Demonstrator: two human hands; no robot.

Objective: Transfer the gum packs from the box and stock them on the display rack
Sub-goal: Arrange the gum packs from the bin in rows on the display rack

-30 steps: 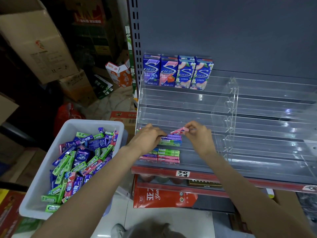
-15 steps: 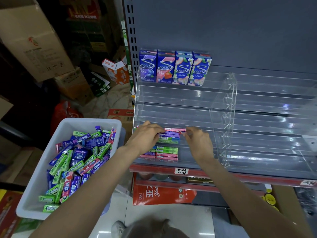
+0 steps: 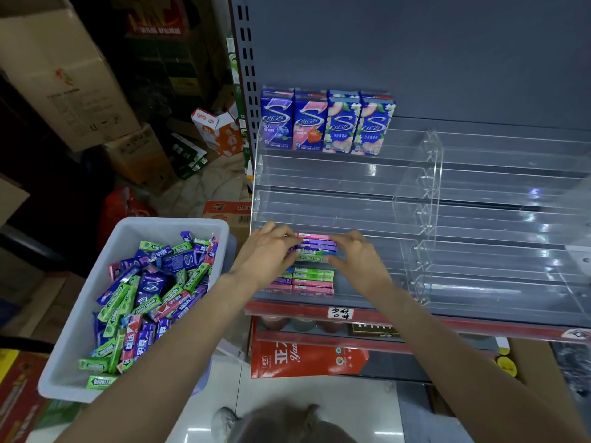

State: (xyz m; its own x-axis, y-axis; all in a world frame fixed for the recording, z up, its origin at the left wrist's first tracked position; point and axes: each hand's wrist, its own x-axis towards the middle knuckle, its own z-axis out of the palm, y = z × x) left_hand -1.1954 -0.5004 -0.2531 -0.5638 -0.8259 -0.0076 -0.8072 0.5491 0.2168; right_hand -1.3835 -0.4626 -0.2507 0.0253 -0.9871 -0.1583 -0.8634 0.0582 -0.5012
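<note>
— Clear acrylic is what the stepped display rack [image 3: 428, 187] is built from, and most of its tiers can be seen bare. How far along can the stocking be judged?

— Early, by the look of it. Four upright blue gum cartons [image 3: 326, 121] are stood on the top tier. A short stack of slim stick gum packs, pink on top, then purple, then green, [image 3: 315, 246] is laid in a lower tier at the left end, and a second flat row of green and pink packs [image 3: 311, 279] is laid on the tier just below it. The two tiers between the cartons and the stack, and everything right of the divider, are unfilled.

— And the hands?

— The stack is being squared from both ends. The left hand [image 3: 267, 255] is set against its left end, fingers bent toward the packs; the right hand [image 3: 358, 257] is pressed to the right end with fingers fairly straight. Whether any pack is actually pinched cannot be told, since the contact is hidden by the fingers.

— What is left?

— Nearly all of it. The white plastic box [image 3: 80, 314], placed just left of the rack, is heaped with loose green, purple and pink packs [image 3: 150, 295]. Many more trips would be needed.
</note>
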